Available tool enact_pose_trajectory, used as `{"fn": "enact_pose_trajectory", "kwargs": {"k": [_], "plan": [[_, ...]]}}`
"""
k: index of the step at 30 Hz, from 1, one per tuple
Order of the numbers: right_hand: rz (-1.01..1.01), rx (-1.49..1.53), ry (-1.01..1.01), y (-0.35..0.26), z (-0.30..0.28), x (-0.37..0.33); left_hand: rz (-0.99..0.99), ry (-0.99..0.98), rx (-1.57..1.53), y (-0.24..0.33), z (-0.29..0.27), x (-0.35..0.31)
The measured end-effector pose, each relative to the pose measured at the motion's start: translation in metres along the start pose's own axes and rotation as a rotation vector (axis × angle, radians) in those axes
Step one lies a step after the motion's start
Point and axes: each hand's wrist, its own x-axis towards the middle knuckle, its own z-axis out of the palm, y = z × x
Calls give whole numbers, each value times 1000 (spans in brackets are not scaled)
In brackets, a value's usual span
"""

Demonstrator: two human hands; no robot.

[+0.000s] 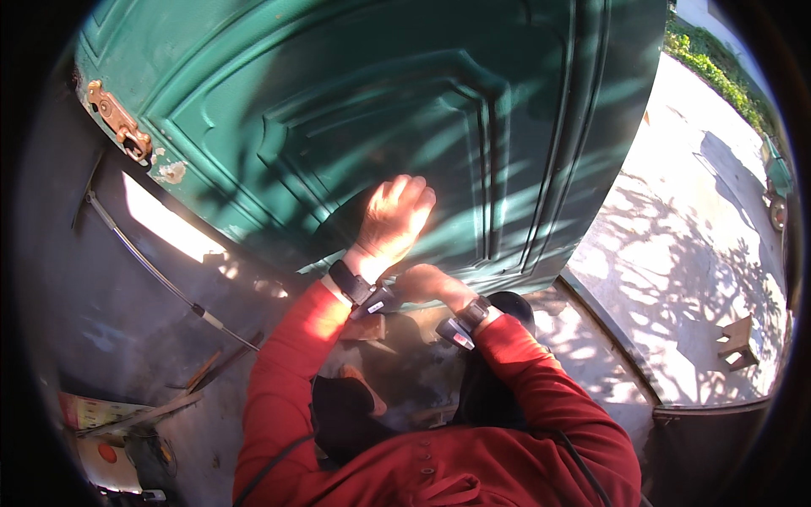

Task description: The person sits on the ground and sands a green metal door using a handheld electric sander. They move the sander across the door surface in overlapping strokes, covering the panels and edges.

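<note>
A large green metal door [321, 152] with raised, curved panel mouldings fills the space before me. My left hand [393, 218] is closed with its knuckles up, close against the door's lower part. What it holds, if anything, is hidden under the fingers. Just below and to the right, my right hand [420, 283] is also curled, partly behind my left wrist, near the door's bottom edge. Anything inside it is out of sight. Both wrists carry dark strapped devices over red sleeves. A copper-coloured latch [120, 120] sits on the door's left edge, with chipped paint beside it.
A thin cable or rod [152, 266] runs along the grey surface at left. Wooden strips [144, 414] and assorted items lie at lower left. A floor rail [610, 338] borders sunlit paving at right, where a cardboard piece [737, 344] stands. Dark-clad knees are below my hands.
</note>
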Motion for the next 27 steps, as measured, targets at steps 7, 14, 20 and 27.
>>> {"fn": "enact_pose_trajectory", "kwargs": {"k": [7, 14, 20, 27], "plan": [[46, -116, -35, -3, 7, 2, -105, 293, 54, -41, -29, 82], [-113, -353, 11, -19, 1, -8, 142, -120, 57, 18, 11, 25], [-97, -212, 14, -34, -3, -19, -20, 99, -2, -6, -5, 56], [55, 521, 126, -81, 0, -54, -26, 152, 49, 18, 14, 88]]}}
